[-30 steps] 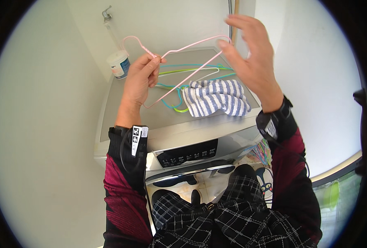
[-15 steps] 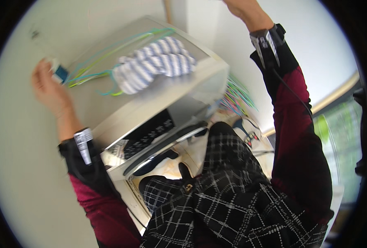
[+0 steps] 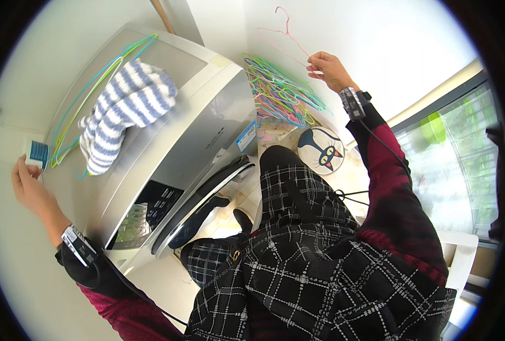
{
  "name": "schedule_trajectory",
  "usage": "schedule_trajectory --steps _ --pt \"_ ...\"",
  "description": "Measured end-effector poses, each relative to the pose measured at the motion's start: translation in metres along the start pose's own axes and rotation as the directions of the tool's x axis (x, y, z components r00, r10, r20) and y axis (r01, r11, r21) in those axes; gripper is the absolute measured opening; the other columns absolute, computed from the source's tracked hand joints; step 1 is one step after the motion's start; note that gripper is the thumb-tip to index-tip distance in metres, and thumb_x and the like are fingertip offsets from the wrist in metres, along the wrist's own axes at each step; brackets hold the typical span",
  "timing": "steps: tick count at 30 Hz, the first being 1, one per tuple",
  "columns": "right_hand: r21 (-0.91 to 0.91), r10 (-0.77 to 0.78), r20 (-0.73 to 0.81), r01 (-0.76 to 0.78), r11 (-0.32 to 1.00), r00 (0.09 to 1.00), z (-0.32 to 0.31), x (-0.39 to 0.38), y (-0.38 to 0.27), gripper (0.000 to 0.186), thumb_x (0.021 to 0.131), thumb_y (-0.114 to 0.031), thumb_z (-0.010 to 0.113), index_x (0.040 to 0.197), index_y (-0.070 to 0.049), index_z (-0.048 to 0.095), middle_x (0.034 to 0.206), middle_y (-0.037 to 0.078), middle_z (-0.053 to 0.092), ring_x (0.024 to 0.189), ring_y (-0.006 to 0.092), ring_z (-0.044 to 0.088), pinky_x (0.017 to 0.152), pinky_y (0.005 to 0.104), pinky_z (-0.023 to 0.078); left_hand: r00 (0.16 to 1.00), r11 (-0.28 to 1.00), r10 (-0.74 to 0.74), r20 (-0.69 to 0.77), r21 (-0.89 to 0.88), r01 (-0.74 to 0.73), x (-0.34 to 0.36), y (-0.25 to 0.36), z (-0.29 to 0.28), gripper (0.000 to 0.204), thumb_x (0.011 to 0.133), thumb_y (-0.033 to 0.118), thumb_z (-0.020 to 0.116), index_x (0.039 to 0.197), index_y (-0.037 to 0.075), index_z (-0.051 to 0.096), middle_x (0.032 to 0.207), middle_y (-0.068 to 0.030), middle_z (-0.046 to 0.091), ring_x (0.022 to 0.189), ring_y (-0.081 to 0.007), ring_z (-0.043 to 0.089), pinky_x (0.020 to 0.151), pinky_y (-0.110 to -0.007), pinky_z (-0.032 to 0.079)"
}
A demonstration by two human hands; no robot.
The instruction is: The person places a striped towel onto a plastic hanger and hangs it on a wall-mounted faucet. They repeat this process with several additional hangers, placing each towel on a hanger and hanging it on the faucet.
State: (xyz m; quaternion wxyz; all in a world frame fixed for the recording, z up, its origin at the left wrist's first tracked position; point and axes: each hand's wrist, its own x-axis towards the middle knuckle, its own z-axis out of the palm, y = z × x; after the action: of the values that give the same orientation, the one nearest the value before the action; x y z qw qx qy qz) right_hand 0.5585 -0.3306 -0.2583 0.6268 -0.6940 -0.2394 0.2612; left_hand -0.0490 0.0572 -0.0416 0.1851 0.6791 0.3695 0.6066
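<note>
My right hand [image 3: 327, 69] is raised at the upper right, its fingers closed on a thin pink clothes hanger [image 3: 289, 35] held against the white wall. At the far left, my left hand [image 3: 32, 187] has its fingers curled at the lower edge of a small white-and-teal box [image 3: 38, 153]. On the silver washing machine [image 3: 204, 133] lies a crumpled fluffy blue-and-white striped cloth [image 3: 128, 102]. Green and blue hangers [image 3: 85, 96] run along the cloth's left side and partly under it; their lower ends come close to the box.
A bundle of colourful hangers [image 3: 278, 88] fills the gap between machine and wall. Below stands a round seat with a cat picture [image 3: 322, 149]. The washer's round door [image 3: 207, 202] hangs open near my legs. A window [image 3: 443, 165] is on the right, a white chair [image 3: 460, 253] below it.
The view has turned toward the right. My right hand, cut off by the top edge before, now shows with the pink hanger. My left hand remains at the box.
</note>
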Motion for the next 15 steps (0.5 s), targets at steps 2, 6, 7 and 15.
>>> schedule_trajectory --steps 2,6,7,15 --pt "-0.068 -0.006 -0.058 0.002 0.998 0.998 -0.008 0.023 0.034 0.018 0.097 -0.022 0.066 0.102 -0.005 0.068 0.095 0.005 0.069 0.09 0.0179 0.069 0.08 0.0354 0.056 1.0 1.0 0.004 0.02 -0.012 -0.003 -0.001 0.0 0.0 0.021 0.101 0.014 0.061 0.11 -0.002 0.071 0.073 0.0012 0.051 0.07 -0.0096 0.05 0.072 -0.026 0.046" --pt "-0.413 -0.12 -0.13 0.056 0.909 0.984 -0.008 0.072 0.1 0.019 0.09 -0.021 0.067 0.091 -0.002 0.07 0.086 0.011 0.072 0.082 0.0222 0.073 0.073 0.0373 0.055 0.999 0.999 -0.039 0.018 0.026 0.039 -0.007 0.006 0.0 0.02 0.099 0.012 0.062 0.109 -0.002 0.071 0.07 0.0015 0.047 0.068 -0.0097 0.047 0.069 -0.026 0.043" --pt "-0.493 -0.169 -0.102 0.098 0.865 0.98 -0.005 0.083 0.117 0.019 0.089 -0.021 0.065 0.09 -0.002 0.07 0.086 0.012 0.072 0.082 0.0252 0.072 0.073 0.0393 0.055 0.999 0.998 -0.042 0.023 0.041 0.041 -0.008 0.008 -0.001 0.02 0.099 0.012 0.062 0.108 -0.002 0.071 0.07 0.0016 0.046 0.068 -0.0096 0.047 0.069 -0.026 0.043" --pt "-0.776 -0.311 -0.093 0.127 0.618 0.946 0.023 0.128 0.198 0.019 0.091 -0.025 0.057 0.092 -0.011 0.069 0.094 0.018 0.071 0.094 0.0407 0.066 0.08 0.0515 0.051 0.994 0.996 -0.061 0.096 0.068 0.055 -0.01 0.01 -0.003 0.019 0.102 0.012 0.059 0.11 -0.001 0.071 0.068 0.0024 0.043 0.065 -0.008 0.043 0.064 -0.023 0.036"
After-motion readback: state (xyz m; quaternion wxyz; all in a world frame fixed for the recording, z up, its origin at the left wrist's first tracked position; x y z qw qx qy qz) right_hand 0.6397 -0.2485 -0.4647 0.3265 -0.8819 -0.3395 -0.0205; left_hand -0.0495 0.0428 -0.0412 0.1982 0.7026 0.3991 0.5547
